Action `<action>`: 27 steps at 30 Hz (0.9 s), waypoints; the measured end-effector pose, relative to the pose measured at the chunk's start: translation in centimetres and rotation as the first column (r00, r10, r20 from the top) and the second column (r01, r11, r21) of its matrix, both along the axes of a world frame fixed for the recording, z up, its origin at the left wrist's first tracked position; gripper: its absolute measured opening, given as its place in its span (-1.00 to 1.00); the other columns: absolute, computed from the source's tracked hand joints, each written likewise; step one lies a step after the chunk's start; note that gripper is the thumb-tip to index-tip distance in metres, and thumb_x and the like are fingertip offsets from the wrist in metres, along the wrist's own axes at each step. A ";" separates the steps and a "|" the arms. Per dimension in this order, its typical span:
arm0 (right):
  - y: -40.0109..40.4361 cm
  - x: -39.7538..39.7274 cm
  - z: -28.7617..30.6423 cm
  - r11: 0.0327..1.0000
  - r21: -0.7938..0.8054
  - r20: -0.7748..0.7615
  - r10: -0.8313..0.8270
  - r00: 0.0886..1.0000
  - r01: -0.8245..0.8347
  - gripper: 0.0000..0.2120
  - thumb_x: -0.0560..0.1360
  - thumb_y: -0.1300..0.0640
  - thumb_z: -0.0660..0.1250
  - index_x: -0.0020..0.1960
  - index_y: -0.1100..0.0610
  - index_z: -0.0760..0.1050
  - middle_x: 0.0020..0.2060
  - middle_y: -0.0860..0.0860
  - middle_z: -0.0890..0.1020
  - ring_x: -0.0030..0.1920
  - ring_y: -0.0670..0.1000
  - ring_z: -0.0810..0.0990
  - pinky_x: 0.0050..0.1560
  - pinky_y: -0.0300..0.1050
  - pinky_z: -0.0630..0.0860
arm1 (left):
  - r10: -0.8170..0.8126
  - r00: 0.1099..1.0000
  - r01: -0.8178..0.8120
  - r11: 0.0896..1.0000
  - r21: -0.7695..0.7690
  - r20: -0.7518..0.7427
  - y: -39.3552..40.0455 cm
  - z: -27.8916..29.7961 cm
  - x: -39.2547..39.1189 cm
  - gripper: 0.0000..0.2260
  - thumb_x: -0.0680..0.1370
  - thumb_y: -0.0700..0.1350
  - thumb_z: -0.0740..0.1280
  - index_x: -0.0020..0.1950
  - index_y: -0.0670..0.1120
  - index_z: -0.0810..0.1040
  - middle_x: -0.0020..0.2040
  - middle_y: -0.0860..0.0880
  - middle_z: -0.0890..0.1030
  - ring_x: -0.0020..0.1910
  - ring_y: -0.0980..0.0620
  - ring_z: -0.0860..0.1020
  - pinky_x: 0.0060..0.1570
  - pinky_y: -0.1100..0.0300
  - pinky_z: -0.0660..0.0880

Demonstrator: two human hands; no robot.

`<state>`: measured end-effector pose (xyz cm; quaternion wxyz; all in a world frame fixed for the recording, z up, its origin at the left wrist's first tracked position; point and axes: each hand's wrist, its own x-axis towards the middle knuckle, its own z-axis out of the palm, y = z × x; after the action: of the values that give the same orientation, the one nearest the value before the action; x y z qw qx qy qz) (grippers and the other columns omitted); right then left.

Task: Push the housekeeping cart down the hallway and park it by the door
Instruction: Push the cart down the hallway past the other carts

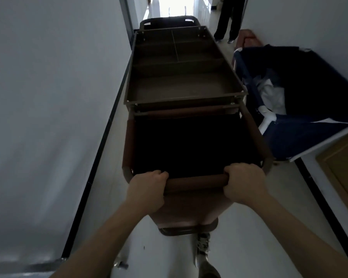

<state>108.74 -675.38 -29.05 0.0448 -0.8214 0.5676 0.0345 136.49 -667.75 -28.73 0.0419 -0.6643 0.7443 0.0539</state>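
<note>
While I stand in a narrow hallway, my left hand and right hand are both curled tight round the bar at the near end of the cart, one at each end of it, knuckles up. The cart runs straight ahead of me, close to the left wall. Its dark bag gapes just past the bar, and the brown tray with dividers lies beyond. Just beside it on the right sits a blue bin with white cloth inside. A tan door shows at the right edge. Someone's legs stand far ahead.
</note>
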 end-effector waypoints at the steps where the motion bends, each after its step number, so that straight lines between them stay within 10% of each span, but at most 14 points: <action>1: -1.4 0.4 -0.1 1.000 -0.009 -0.004 0.003 1.000 -0.003 -0.89 0.25 0.01 0.30 -0.34 -0.07 0.36 -0.39 -0.12 0.43 -0.31 0.02 0.51 -0.19 -0.08 0.42 | 0.004 1.000 -0.004 1.000 -0.001 0.001 -1.4 0.0 0.4 -0.73 0.41 -0.09 0.36 0.09 0.08 0.52 -0.11 0.11 0.56 -0.19 0.04 0.57 -0.24 0.10 0.59; 9: -13.4 3.6 0.5 0.998 0.016 0.009 0.064 0.998 -0.064 -0.93 0.32 -0.01 0.28 -0.24 -0.08 0.39 -0.32 -0.10 0.47 -0.27 0.00 0.48 -0.17 -0.09 0.33 | 0.035 0.998 -0.035 0.999 -0.008 0.060 -13.4 0.2 3.6 -0.79 0.44 -0.05 0.35 0.07 0.09 0.53 -0.10 0.12 0.55 -0.11 0.07 0.55 -0.24 0.22 0.38; 13: -20.1 5.1 1.3 0.985 0.123 0.031 0.118 0.992 -0.121 -0.92 0.39 0.00 0.28 -0.18 -0.07 0.38 -0.27 -0.10 0.48 -0.23 0.02 0.52 -0.19 -0.08 0.43 | 0.054 0.994 -0.060 0.996 0.059 0.097 -20.3 0.7 4.7 -0.89 0.40 -0.01 0.26 -0.08 0.13 0.45 -0.13 0.11 0.50 -0.03 0.04 0.52 0.14 0.06 0.39; 19: -30.0 7.5 1.8 0.956 0.155 0.030 0.247 0.969 -0.248 -0.88 0.50 -0.05 0.30 -0.05 -0.05 0.40 -0.21 -0.07 0.48 -0.19 0.02 0.51 -0.17 -0.07 0.42 | 0.184 0.983 -0.184 0.983 0.002 0.013 -29.5 0.9 7.0 -0.82 0.30 0.00 0.22 -0.15 0.08 0.52 -0.22 0.14 0.57 -0.21 0.07 0.57 -0.30 0.16 0.42; 24: -38.4 9.7 1.6 0.929 0.091 -0.040 0.363 0.931 -0.359 -0.66 0.55 -0.23 0.24 0.18 -0.06 0.52 0.07 0.01 0.59 0.20 0.13 0.50 0.39 0.25 0.28 | 0.200 0.980 -0.199 0.978 -0.061 0.007 -37.3 0.6 9.2 -0.73 0.33 0.26 0.22 -0.18 0.13 0.55 -0.26 0.18 0.55 -0.24 0.10 0.57 -0.34 0.17 0.35; 27: -43.2 11.1 1.3 0.928 0.137 0.018 0.347 0.938 -0.346 -0.51 0.49 -0.48 0.17 0.08 -0.10 0.54 -0.10 -0.09 0.55 0.03 0.05 0.56 0.14 0.08 0.45 | 0.201 0.980 -0.201 0.972 -0.122 -0.007 -41.9 0.0 10.8 -0.55 0.31 0.53 0.22 -0.25 0.16 0.50 -0.32 0.21 0.51 -0.35 0.18 0.46 -0.37 0.21 0.32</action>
<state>119.85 -718.60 -27.75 0.0930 -0.9034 0.4101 0.0837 147.31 -709.61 -28.71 -0.0023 -0.7377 0.6751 0.0104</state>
